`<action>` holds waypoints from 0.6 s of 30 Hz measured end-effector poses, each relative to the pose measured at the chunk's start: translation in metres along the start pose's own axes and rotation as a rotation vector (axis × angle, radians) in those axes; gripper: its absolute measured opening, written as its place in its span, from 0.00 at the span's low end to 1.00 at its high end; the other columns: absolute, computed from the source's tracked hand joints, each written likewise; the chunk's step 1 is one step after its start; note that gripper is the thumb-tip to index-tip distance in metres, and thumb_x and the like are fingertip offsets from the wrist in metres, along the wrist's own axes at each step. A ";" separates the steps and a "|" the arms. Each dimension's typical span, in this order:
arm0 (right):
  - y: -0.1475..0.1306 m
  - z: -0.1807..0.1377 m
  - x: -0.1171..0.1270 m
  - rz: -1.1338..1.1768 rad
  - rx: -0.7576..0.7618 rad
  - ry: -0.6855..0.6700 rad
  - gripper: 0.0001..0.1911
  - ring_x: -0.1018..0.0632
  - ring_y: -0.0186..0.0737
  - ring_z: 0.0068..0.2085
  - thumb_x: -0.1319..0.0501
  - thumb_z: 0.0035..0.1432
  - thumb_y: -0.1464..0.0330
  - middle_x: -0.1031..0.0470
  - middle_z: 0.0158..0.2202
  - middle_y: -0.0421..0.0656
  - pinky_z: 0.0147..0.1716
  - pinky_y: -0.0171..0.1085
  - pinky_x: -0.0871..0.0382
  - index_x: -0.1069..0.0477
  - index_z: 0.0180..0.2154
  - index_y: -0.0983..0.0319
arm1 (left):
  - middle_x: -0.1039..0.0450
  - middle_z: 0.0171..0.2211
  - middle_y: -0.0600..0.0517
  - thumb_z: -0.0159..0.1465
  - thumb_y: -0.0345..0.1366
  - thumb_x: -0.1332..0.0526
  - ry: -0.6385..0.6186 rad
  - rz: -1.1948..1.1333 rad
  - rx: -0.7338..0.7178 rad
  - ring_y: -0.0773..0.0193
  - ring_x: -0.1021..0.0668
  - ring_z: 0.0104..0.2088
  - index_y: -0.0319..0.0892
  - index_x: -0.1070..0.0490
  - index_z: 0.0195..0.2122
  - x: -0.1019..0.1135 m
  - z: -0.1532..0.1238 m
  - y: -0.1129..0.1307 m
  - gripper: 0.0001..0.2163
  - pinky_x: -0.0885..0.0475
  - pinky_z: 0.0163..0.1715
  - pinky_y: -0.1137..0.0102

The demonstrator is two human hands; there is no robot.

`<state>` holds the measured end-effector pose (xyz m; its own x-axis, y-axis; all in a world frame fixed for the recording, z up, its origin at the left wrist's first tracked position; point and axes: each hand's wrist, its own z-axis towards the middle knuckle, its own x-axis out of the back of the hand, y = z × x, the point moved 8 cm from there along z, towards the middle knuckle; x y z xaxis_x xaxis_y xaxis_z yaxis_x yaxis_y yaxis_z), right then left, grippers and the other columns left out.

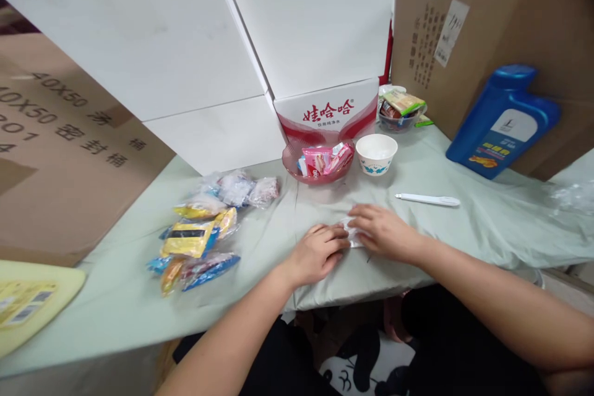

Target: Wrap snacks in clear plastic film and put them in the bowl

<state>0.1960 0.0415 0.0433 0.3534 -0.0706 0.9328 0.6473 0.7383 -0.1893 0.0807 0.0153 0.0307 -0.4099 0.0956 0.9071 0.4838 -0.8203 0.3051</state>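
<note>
Both my hands rest on the pale green cloth [464, 229] near the table's front edge. My left hand [318, 253] has curled fingers pinching the left side of a small clear packet [351, 233]. My right hand [383, 232] lies over the packet's right side, fingers pressed together on it. Most of the packet is hidden under my fingers. Just behind my hands stand a pink bowl [294, 167] holding wrapped snacks and a white paper bowl [376, 153]. A white pen-like tool [427, 200] lies to the right of my right hand.
A pile of bagged snacks [202, 235] lies to the left. White box flaps [301, 31] and brown cartons [60, 154] wall in the back and left. A blue jug [503, 120] leans at the right, with a small snack-filled bowl [399, 114] behind.
</note>
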 end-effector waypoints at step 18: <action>0.121 0.063 0.087 -0.180 -0.491 0.172 0.16 0.27 0.49 0.53 0.45 0.61 0.72 0.26 0.51 0.53 0.51 0.42 0.34 0.22 0.46 0.65 | 0.26 0.36 0.47 0.61 0.28 0.44 0.175 0.117 0.102 0.57 0.25 0.40 0.42 0.31 0.30 0.007 -0.006 -0.017 0.04 0.28 0.40 0.61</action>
<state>0.2624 0.1671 0.1207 0.2870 -0.3056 0.9079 0.9320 0.3081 -0.1909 0.0652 0.0265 0.0299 -0.4705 -0.1032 0.8763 0.6075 -0.7581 0.2369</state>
